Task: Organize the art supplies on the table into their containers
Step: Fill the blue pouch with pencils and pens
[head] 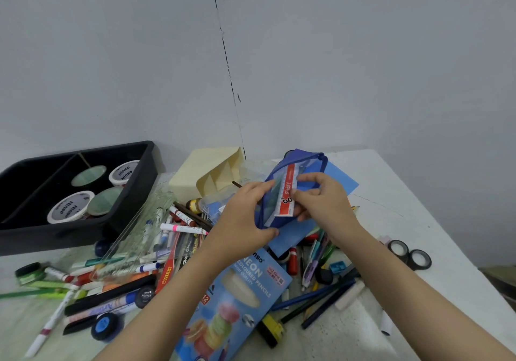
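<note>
Left hand [245, 215] pinches soft blue zip pouch [304, 170], up over messy table [418, 193]. Right hand [321, 198] fingers closed on red-striped label [287, 193] at pouch mouth. Floppy pouch might sag; label could slip, drop into pen pile.

A tray [145, 165] sits at the bench's [405, 193] far left with tubs [68, 209] in it — a divided box [209, 170] just to its right. Pens [178, 226] lie before them; a pencil box [237, 290] lies nearest; tape rolls [410, 254] sit far right.
</note>
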`<state>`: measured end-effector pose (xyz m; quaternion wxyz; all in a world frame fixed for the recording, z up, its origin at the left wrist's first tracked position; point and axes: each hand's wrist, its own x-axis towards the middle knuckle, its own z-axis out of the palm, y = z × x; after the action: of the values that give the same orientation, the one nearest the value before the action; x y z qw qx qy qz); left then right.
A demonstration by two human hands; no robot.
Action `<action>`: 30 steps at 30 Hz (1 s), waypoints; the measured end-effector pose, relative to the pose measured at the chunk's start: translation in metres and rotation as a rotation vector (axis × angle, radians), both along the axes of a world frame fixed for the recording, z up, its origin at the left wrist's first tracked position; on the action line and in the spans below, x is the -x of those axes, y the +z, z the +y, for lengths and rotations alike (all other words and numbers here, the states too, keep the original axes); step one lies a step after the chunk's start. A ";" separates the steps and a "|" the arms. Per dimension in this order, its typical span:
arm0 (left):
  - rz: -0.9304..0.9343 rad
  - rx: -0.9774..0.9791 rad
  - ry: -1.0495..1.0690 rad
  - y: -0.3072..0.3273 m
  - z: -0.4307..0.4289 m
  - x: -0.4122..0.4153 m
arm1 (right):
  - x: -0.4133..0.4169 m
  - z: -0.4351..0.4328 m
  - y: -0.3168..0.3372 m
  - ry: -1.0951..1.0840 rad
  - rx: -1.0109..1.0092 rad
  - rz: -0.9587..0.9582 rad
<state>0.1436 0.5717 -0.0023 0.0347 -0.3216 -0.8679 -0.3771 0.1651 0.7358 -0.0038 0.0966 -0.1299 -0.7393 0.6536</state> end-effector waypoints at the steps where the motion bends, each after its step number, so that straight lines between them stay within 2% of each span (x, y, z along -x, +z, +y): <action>1: 0.004 0.007 -0.006 -0.001 0.000 0.000 | 0.002 0.000 0.000 -0.014 -0.024 0.008; 4: 0.011 0.034 -0.018 -0.002 -0.001 0.001 | 0.006 -0.001 0.000 0.040 -0.161 -0.030; 7: 0.027 0.057 -0.016 -0.004 -0.004 0.003 | 0.007 0.000 0.000 0.193 -0.289 -0.133; 10: 0.037 0.072 -0.008 -0.005 -0.008 0.005 | 0.003 0.006 -0.001 0.268 -0.299 -0.183; 16: 0.102 0.114 0.004 -0.015 -0.016 0.008 | -0.017 0.033 -0.001 0.271 -0.204 -0.187; 20: 0.043 0.129 -0.017 -0.019 -0.021 0.005 | -0.030 0.060 -0.004 0.293 -0.249 -0.203; 22: 0.011 0.142 -0.023 -0.021 -0.024 0.003 | -0.032 0.074 -0.009 0.266 -0.317 -0.199; 26: 0.034 0.141 0.010 -0.023 -0.024 0.000 | -0.038 0.096 -0.021 0.255 -0.650 -0.187; 30: 0.111 0.108 0.071 -0.022 -0.019 -0.005 | -0.047 0.095 -0.030 0.335 -0.768 -0.184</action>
<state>0.1482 0.5530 -0.0239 0.0785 -0.3123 -0.8946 -0.3098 0.2118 0.8308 -0.0341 -0.0357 -0.0205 -0.9454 0.3232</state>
